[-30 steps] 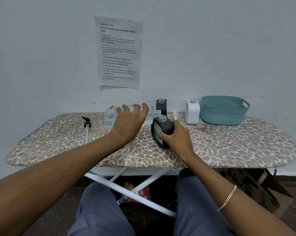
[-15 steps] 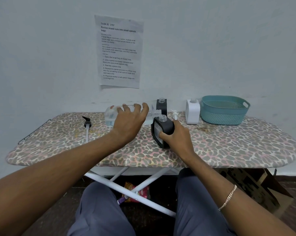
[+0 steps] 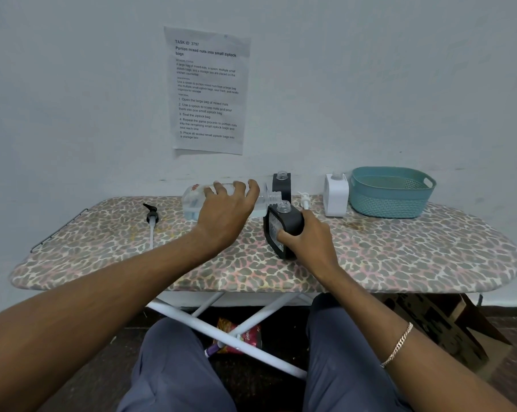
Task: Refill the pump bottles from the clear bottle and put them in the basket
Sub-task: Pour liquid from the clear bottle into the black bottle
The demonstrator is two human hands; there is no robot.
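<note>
A person's left hand [image 3: 226,212] grips a clear plastic bottle [image 3: 191,200] from above, fingers curled over its body. The bottle is tipped onto its side, part-filled with clear liquid, and its open neck points right. That neck sits just above and beside the open mouth of a black square pump bottle [image 3: 290,223], which stands tilted on the leopard-print padded worktop [image 3: 399,248], an ironing board. The right hand [image 3: 306,242] is wrapped round this black bottle's lower right side, so the two hands are apart, each clamped on its own bottle.

Behind them, near the wall, a second black square bottle [image 3: 281,185] stands upright with its cap off. To its right lies a white pump head [image 3: 304,199], then a white square bottle [image 3: 336,194] just beside a teal woven-pattern plastic basket [image 3: 391,200]. A black pump head with a pale tube [image 3: 151,217] lies well to the left. A printed paper sheet [image 3: 208,90] is on the wall.
</note>
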